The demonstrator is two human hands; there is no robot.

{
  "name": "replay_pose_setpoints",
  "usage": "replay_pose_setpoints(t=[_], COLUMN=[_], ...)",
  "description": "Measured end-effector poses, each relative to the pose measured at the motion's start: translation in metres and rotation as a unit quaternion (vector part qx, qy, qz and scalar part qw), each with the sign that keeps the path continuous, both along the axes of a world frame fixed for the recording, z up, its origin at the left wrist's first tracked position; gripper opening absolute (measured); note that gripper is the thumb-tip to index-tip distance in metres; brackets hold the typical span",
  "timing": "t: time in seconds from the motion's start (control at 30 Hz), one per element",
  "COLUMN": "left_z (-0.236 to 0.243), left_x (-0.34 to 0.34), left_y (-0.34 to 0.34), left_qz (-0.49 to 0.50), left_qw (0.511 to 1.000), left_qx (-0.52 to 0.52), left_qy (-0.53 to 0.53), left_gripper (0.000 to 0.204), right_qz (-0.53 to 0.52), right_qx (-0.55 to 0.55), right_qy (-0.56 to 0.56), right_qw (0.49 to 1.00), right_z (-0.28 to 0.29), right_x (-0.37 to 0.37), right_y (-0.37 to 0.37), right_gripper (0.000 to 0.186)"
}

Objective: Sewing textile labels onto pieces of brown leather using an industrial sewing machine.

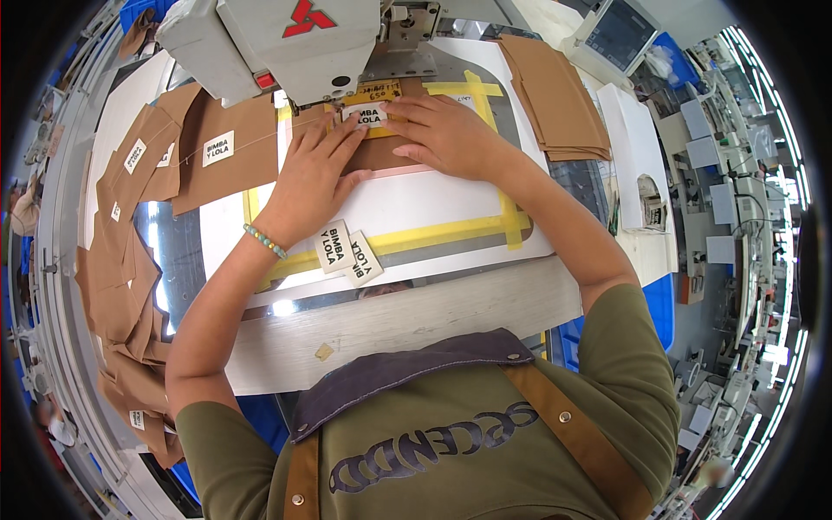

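Observation:
My left hand (317, 169) lies with its fingers stretched out at the left edge of a white printed label (367, 115). My right hand (444, 134) presses flat from the other side, its fingertips at the label's right edge. The label sits inside a yellow template (379, 90) on a brown fabric panel (374, 154), close by the head of a sewing machine (303, 52). Between my forearms, two loose labels, one (332, 247) overlapping the other (367, 262), rest on the white work plate (416, 205) with its yellow tape.
Brown pieces with labels (227, 173) spread at the left, and more pile down the table's left side (121, 295). A stack of plain brown panels (555, 104) lies at the right. Behind it stand a control screen (620, 35) and a long white box (637, 156).

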State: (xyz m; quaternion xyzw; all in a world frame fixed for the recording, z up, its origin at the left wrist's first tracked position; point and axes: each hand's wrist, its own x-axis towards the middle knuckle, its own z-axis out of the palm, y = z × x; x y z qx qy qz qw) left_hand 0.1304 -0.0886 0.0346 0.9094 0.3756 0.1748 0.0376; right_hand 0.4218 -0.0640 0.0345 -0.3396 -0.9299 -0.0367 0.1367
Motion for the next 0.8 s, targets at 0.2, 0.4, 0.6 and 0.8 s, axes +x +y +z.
replay_pose_setpoints(t=[0.2, 0.4, 0.6, 0.8], left_z=[-0.006, -0.009, 0.002, 0.038], left_x=[-0.006, -0.01, -0.019, -0.027], left_y=[0.006, 0.017, 0.016, -0.007], left_qz=[0.006, -0.003, -0.005, -0.009], left_qw=[1.0, 0.999, 0.992, 0.982], left_qx=[-0.002, -0.004, -0.046, -0.116], left_qy=[-0.011, -0.052, -0.117, -0.148], left_gripper=[0.063, 0.053, 0.044, 0.036], right_qz=[-0.008, 0.013, 0.016, 0.034], right_qx=[-0.06, -0.02, -0.084, -0.046], right_qy=[0.063, 0.038, 0.089, 0.066], right_qw=[0.996, 0.999, 0.992, 0.996], right_z=[0.004, 0.005, 0.005, 0.002], right_x=[-0.008, -0.026, -0.037, -0.032], right_y=[0.005, 0.009, 0.016, 0.019], right_gripper=[0.045, 0.048, 0.045, 0.046])
